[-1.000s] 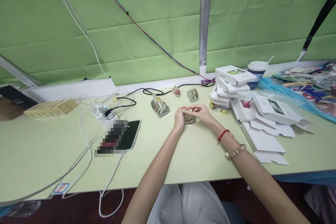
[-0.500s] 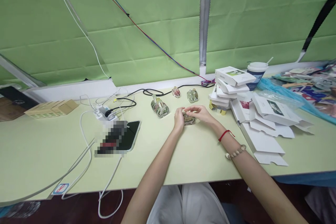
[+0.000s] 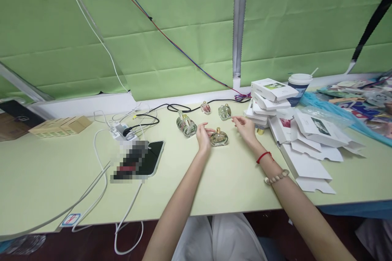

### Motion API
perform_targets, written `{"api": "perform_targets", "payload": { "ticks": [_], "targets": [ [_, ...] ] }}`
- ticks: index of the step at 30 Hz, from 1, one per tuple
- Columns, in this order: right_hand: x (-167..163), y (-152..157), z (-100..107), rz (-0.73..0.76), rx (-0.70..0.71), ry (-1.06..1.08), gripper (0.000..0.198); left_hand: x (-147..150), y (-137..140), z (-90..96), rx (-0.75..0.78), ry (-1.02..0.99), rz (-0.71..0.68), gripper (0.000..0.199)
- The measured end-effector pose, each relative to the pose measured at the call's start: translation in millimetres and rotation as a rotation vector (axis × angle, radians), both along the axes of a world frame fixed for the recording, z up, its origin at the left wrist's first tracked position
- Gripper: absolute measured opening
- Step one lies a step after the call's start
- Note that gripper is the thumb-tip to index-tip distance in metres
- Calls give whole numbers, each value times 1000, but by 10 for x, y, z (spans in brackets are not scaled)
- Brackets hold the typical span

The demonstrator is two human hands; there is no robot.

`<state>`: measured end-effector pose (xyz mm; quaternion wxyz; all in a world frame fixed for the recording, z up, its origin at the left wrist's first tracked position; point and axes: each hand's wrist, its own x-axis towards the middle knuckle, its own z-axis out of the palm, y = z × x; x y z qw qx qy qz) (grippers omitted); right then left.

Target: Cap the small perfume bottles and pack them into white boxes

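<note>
Nearest to where I stand: pale trousers at bottom centre, under the edge of a light yellow-green counter. Right arm enters from lower right, wearing a beaded bracelet and, closer to the wrist, a red cord. Left of centre, a dark-screened phone lies flat; the patch at its left is pixelated, unreadable. At right, loose white cartons overlap, some flaps open. Mid-counter, just below the centre of the frame: one glass bottle, upright, gold-coloured neck on top. Left hand stands beside its left side, fingers apart and loosely curved, gripping nothing; contact with the glass uncertain. Right hand is up and to the right, clear of that bottle, fingers drawn in narrow; cannot tell whether anything sits between them. Left of the hands, a close cluster of bottles. Fingertips of the right come near a greenish bottle farther back; a smaller reddish bottle is to its left. Beyond the right hand, a stack of white boxes, topped by a picture panel; behind it, a lidded cup with straw. Green cloth backs everything, filling the upper frame.
</note>
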<state>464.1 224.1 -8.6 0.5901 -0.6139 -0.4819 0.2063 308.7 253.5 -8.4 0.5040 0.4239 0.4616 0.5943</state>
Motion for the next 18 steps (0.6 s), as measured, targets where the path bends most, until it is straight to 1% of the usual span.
{"api": "perform_targets", "payload": {
  "ticks": [2, 4, 7, 11, 14, 16, 18],
  "targets": [
    [33, -45, 16, -128, -105, -209, 28, -11, -11, 46, 22, -28, 34, 22],
    [36, -97, 42, -193, -217, -367, 25, -12, -31, 83, 58, -45, 67, 20],
    [20, -151, 77, -190, -313, -461, 28, -13, -61, 119, 129, -19, 75, 22],
    [29, -168, 104, -246, -345, -564, 34, -16, -58, 111, 178, 48, 86, 29],
    [33, -164, 106, -267, -419, -652, 35, 10, -40, 49, 90, 81, 28, 34],
    [17, -160, 94, -241, -501, -699, 34, 44, -41, -3, -10, 74, -31, 35],
    [-6, -155, 73, -215, -569, -744, 33, 81, -53, -44, -88, 42, -61, 34]
  ]
}}
